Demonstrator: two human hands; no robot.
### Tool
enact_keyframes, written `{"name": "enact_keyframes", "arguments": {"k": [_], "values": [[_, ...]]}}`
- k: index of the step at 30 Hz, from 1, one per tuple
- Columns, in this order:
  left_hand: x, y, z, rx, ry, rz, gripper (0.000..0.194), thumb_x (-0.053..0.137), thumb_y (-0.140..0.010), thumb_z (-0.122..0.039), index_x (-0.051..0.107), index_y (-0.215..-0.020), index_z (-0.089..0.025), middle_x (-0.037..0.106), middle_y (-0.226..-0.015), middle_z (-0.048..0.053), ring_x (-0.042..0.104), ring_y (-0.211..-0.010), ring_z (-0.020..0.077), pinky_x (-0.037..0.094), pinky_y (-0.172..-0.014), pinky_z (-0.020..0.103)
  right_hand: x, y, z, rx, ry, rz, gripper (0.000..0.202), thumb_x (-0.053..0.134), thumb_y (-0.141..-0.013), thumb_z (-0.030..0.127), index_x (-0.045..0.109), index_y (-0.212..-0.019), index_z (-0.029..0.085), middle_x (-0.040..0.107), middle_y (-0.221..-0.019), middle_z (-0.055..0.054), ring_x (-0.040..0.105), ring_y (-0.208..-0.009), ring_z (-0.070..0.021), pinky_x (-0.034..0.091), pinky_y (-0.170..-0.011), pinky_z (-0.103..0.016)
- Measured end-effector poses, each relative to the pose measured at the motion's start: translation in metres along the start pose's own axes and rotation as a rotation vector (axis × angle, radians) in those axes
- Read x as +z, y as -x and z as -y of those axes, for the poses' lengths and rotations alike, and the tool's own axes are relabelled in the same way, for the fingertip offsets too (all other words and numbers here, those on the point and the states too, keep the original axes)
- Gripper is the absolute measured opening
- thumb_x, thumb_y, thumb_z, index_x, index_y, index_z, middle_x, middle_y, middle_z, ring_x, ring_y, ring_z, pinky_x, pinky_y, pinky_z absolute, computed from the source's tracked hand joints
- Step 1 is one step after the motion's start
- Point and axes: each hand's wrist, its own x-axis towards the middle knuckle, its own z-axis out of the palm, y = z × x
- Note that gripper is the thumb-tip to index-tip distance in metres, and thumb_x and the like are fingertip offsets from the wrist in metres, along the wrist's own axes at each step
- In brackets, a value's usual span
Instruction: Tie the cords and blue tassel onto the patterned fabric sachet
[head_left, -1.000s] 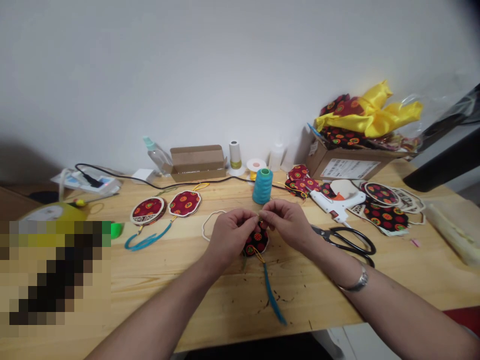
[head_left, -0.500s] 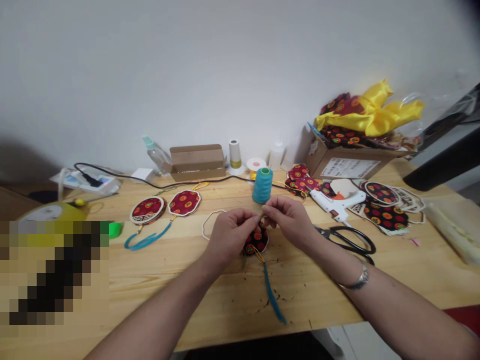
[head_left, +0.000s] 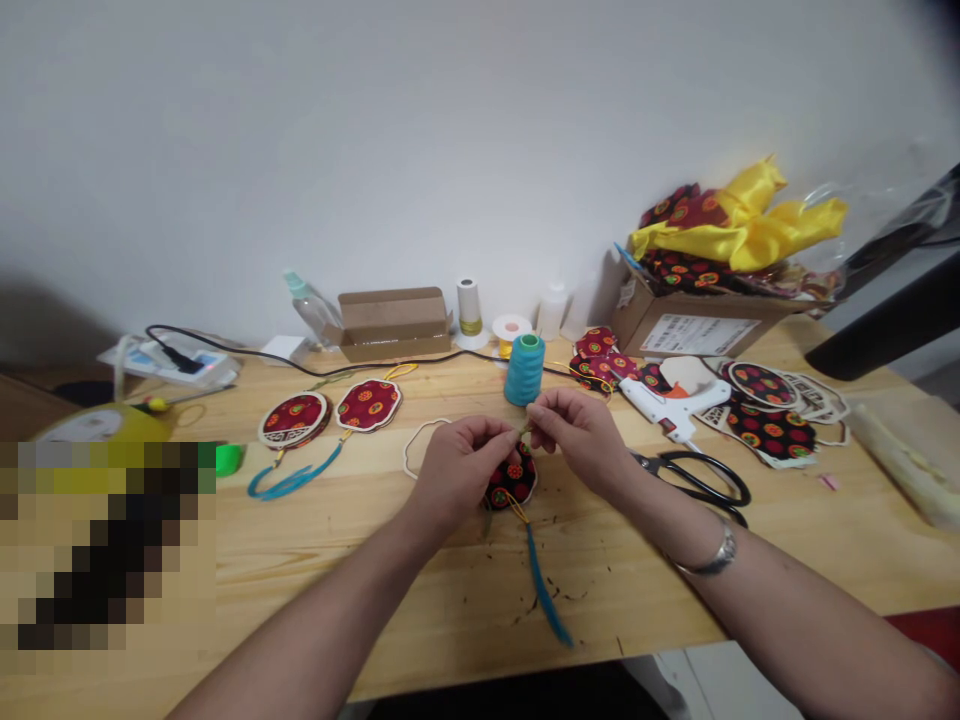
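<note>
Thumb and fingers of my left hand (head_left: 466, 465) pinch a thin olive cord (head_left: 524, 430). On the other side my right hand (head_left: 574, 430) is closed on the same cord, fingertips almost touching the left ones. Just beneath them lies a black and red patterned fabric pendant (head_left: 517, 480) with a pale rim, partly covered by my left hand. From its lower edge a yellow loop (head_left: 519, 508) joins a blue tassel (head_left: 546, 590) that trails toward the table's front edge. A pale scalloped frame (head_left: 411, 448) pokes out behind my left hand. The blue thread cone (head_left: 524, 372) stands behind my fingers.
Black-handled scissors (head_left: 705, 480) and a white glue gun (head_left: 675, 408) lie to the right, near fabric pieces (head_left: 772, 430). Two red pendants (head_left: 369, 406) lie left. At the back are an open cardboard box (head_left: 394, 335), a black cable (head_left: 360, 368) and a carton of fabric (head_left: 675, 320).
Both hands stay in nearly the same place. The right fingertips have shifted very slightly around the cord; nothing has been let go.
</note>
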Motion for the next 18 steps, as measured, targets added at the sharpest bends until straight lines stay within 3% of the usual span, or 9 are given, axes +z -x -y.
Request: {"name": "enact_keyframes", "arguments": {"k": [6,10,13,18], "values": [[-0.0017,-0.0027,0.0034,0.000,0.060,-0.018,0.020,0.064,-0.070,-0.033,0.065,-0.064,-0.014,0.061,-0.055,-0.001,0.040,-0.039,0.0054,0.029,-0.040,0.019,-0.0021,-0.0002,0.0056,0.023,-0.131,-0.028,0.039,0.052,-0.078,0.053,0.056,-0.068,0.015,0.057,-0.060,0.000,0.050,-0.047,-0.0085,0.037,-0.043,-0.021],[-0.0019,-0.0032,0.0048,-0.007,0.075,-0.020,0.020,0.064,-0.070,-0.033,0.065,-0.066,-0.014,0.060,-0.055,-0.001,0.038,-0.039,0.0046,0.028,-0.040,0.018,0.0003,0.0011,0.0060,-0.050,-0.094,-0.018,0.030,0.062,-0.074,0.045,0.056,-0.068,0.015,0.052,-0.057,0.003,0.044,-0.048,-0.0066,0.036,-0.045,-0.020],[-0.0020,-0.0032,0.0052,0.000,0.088,-0.004,0.021,0.064,-0.070,-0.033,0.064,-0.064,-0.013,0.059,-0.054,-0.001,0.038,-0.040,0.0043,0.027,-0.040,0.018,0.0001,0.0002,0.0055,-0.001,-0.093,0.003,0.029,0.061,-0.073,0.044,0.062,-0.079,0.015,0.055,-0.061,0.002,0.044,-0.049,-0.0069,0.036,-0.044,-0.021],[-0.0028,-0.0047,0.0064,-0.009,0.133,0.006,0.021,0.064,-0.070,-0.035,0.064,-0.065,-0.015,0.058,-0.054,-0.003,0.036,-0.039,0.0041,0.025,-0.039,0.019,-0.0035,-0.0017,0.0054,0.087,-0.052,0.149,0.026,0.064,-0.070,0.035,0.068,-0.084,0.014,0.057,-0.055,0.003,0.047,-0.048,-0.0076,0.037,-0.046,-0.021]]}}
